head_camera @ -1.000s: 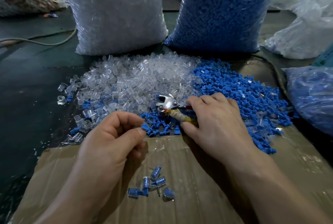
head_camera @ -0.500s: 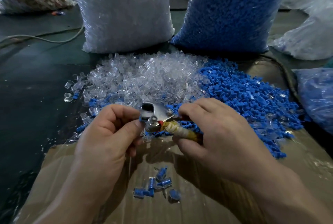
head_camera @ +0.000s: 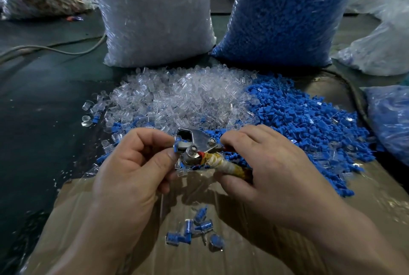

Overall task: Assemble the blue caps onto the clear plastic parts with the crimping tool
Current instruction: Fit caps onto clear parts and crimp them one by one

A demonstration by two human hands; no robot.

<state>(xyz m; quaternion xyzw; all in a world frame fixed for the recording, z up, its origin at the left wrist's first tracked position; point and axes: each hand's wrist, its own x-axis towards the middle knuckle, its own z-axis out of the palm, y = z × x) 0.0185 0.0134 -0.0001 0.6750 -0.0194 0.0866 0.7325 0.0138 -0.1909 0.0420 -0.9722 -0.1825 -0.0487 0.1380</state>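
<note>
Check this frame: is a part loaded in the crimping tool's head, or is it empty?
Loaded. A blue cap sits at the crimping tool head, pinched there by the left hand; the right hand grips the handles.

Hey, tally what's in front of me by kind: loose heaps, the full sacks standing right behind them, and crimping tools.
Heaps: 2, clear parts heap, blue caps heap
Sacks: 2, clear sack, blue sack
Crimping tool: 1
Total: 5

Clear parts pile (head_camera: 188,95) left of caps pile (head_camera: 305,119), sacks (head_camera: 155,20) behind
</note>
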